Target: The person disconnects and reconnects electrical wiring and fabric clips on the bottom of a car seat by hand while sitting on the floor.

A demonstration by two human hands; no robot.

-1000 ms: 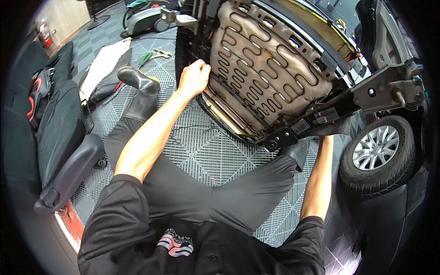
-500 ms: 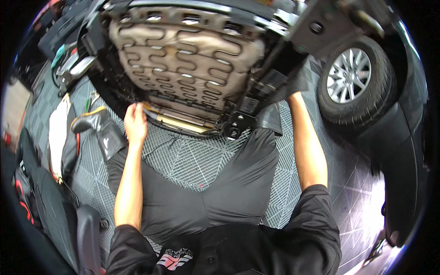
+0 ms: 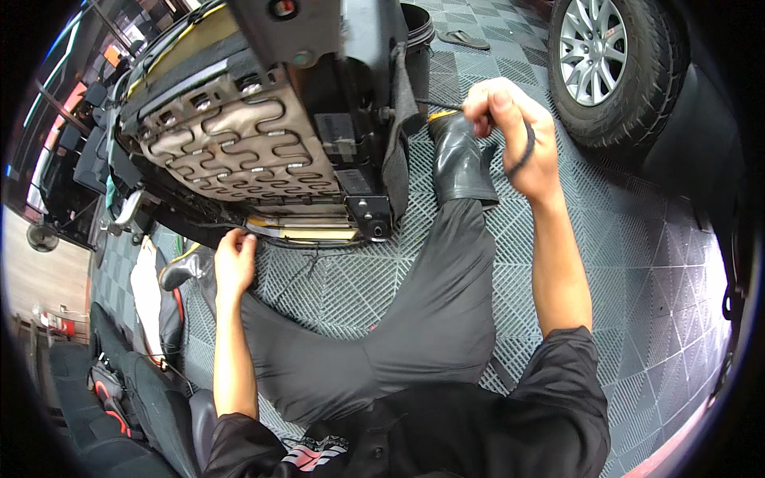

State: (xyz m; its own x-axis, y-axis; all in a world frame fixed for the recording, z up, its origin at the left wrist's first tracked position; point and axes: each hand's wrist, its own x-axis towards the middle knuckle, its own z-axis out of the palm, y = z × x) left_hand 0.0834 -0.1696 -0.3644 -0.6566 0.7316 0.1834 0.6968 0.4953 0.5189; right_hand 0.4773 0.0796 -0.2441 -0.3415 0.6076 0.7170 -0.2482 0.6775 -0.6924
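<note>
**Shirt lettering and two seat labels**

On the chest of the black short-sleeved cloth shirt (image 3: 434, 430) stands a printed emblem (image 3: 316, 456): small pale lettering beside slanted pink and white stripes. Two flat, rectangular labels (image 3: 335, 129) sit one below the other on the dark metal side frame (image 3: 319, 88) of the tilted car seat with wavy wire springs (image 3: 251, 147); their print is too small and dim to read.

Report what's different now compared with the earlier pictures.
The right hand, earlier hidden behind the right side of the seat, has come out to its right, a black cord in its grip; whether it held that before was hidden. The view has swung, putting the seat farther left. The left hand stays by the seat's lower left edge; the wheel remains at right.
</note>
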